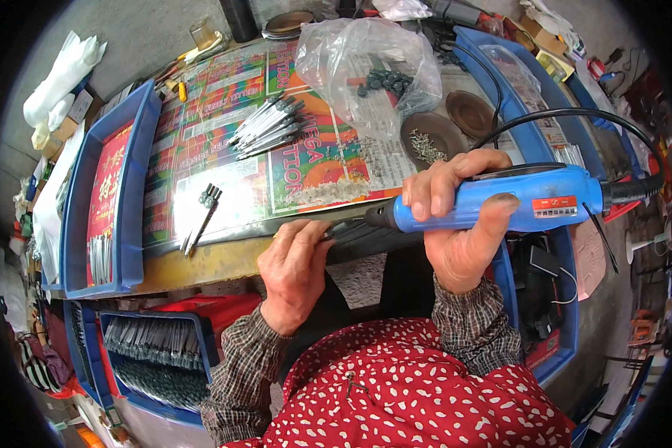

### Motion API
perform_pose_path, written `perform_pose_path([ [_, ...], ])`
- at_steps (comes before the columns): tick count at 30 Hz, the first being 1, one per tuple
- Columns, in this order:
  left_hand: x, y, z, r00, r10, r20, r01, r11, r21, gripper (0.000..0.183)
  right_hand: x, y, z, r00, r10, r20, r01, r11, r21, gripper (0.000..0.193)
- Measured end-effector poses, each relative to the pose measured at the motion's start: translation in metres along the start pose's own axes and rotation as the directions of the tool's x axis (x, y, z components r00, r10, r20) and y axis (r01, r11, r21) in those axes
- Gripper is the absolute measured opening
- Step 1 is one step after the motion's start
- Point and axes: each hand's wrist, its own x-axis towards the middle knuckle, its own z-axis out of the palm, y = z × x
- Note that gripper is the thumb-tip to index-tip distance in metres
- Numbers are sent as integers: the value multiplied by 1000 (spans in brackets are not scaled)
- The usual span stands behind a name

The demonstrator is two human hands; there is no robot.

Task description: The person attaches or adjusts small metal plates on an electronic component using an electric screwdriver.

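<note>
My right hand (459,243) is wrapped round a blue electric screwdriver (519,193), held level with its black nose pointing left. A thin bit runs from the nose toward my left hand (295,261). The left fingers are pinched at the table's front edge, right by the bit's tip; a small dark piece shows at the fingertips, too hidden to name. Beyond the left hand, a few thin rods with black ends (200,218) lie on the table. Farther back is a pile of pale rods with black ends (269,128). Small screws (425,148) fill part of a brown bowl (452,136).
A clear plastic bag (328,63) with black parts (384,82) lies at the back. Blue trays (131,250) flank the table. Below left, a blue crate (211,340) holds many rods. The screwdriver's black cable (575,112) loops over the right side.
</note>
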Motion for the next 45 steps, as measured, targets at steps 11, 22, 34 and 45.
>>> perform_pose_path([
  [11, -25, 29, -23, 638, -626, 449, 678, 179, -713, 15, -7, -8, 14, 995, 35, 95, -22, 991, -132, 55],
  [22, -43, 42, -22, 402, -751, 523, 654, -164, -739, 13, -14, -4, 25, 981, 90, 174, -97, 995, 37, 48],
  [34, -43, 37, -4, 333, -668, 665, 569, -420, -707, 10, -16, 1, 24, 941, 102, 323, -137, 987, 87, 47],
  [45, -43, 40, 5, 353, -743, 568, 579, -303, -757, 13, -17, 4, 28, 927, 103, 361, -104, 994, -17, 51],
])
